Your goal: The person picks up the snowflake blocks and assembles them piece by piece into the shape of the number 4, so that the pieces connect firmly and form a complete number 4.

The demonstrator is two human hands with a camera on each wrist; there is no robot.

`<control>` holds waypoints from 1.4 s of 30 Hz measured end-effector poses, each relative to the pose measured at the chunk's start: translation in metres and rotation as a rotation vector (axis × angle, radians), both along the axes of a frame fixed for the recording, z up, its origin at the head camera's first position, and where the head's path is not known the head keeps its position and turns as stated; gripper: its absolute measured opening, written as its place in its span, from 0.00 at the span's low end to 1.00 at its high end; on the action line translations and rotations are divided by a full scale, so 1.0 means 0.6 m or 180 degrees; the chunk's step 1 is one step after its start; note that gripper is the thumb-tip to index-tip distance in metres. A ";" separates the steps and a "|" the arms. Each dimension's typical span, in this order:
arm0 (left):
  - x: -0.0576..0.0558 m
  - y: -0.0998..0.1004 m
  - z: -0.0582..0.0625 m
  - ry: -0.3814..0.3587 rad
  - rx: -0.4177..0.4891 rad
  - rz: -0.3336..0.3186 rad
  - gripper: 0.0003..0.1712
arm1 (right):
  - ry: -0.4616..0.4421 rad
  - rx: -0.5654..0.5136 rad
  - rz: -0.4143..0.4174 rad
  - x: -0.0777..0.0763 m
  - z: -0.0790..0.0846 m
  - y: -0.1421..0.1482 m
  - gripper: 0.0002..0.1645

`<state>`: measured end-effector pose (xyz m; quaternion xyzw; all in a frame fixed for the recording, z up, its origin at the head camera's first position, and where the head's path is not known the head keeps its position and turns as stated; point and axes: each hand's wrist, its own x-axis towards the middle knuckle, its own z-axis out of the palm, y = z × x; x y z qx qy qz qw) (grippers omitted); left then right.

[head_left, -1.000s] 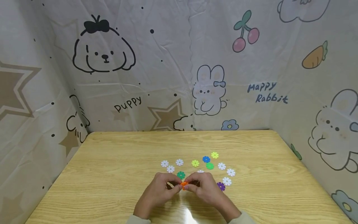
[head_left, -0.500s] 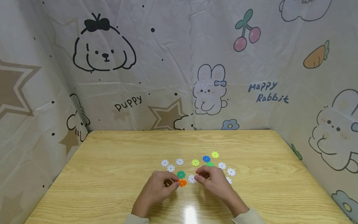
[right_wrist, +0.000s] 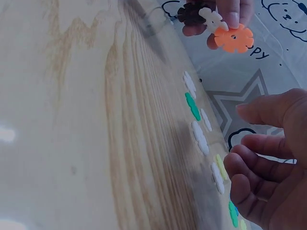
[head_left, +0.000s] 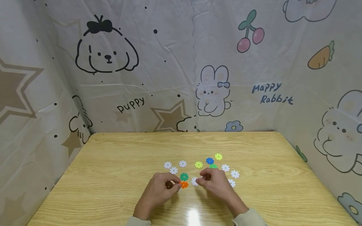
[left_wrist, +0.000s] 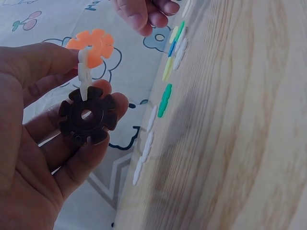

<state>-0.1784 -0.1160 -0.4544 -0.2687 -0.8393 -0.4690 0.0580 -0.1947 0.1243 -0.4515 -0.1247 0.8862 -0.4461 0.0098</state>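
Note:
My left hand [head_left: 159, 190] pinches a small joined chain of notched plastic snowflake discs. In the left wrist view, the chain consists of an orange disc [left_wrist: 98, 43], a white disc [left_wrist: 83, 76] seen edge-on, and a black disc [left_wrist: 69, 112] nearest the palm. The thumb and fingertips grip around the white piece. To the right, my right hand [head_left: 217, 185] hovers with loosely bent fingers, holding nothing, as the right wrist view confirms. Below its fingertips in the head view lies a loose white disc [head_left: 194, 181], partly covered. A dark green disc [head_left: 184, 177] lies just beyond the orange one.
Loose discs are scattered over the wooden table [head_left: 113, 163]: several white ones [head_left: 235, 174], a blue one [head_left: 210, 161], yellow ones [head_left: 218, 156] and a bright green one [head_left: 213, 166], partly behind my right hand. A patterned cloth [head_left: 169, 62] hangs around the table.
A second ago both hands pinched at the orange disc. The right hand has let go and moved right, now covering the purple disc seen before. The left hand keeps its hold.

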 end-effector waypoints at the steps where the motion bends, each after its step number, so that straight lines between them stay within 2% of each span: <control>1: 0.000 0.000 0.000 0.0006 -0.0002 0.0007 0.02 | -0.0010 0.0014 -0.0011 -0.001 -0.001 -0.001 0.16; 15: 0.002 -0.003 -0.002 -0.0006 -0.0002 0.0062 0.02 | -0.0032 0.0263 0.0012 -0.011 -0.020 -0.009 0.14; 24: 0.001 -0.005 -0.002 -0.0026 -0.0020 0.0092 0.02 | 0.0186 0.0558 0.0100 -0.016 -0.027 -0.016 0.09; 31: 0.001 -0.007 -0.002 0.0004 -0.0038 0.0105 0.02 | 0.0167 0.0780 0.0038 -0.017 -0.026 -0.021 0.13; 38: -0.002 -0.008 -0.003 -0.0020 -0.0082 0.0127 0.02 | 0.0040 0.0793 -0.0094 -0.019 -0.024 -0.026 0.16; 42: -0.002 -0.009 -0.003 -0.0025 -0.0111 0.0160 0.02 | 0.0073 0.0691 -0.0148 -0.016 -0.024 -0.026 0.16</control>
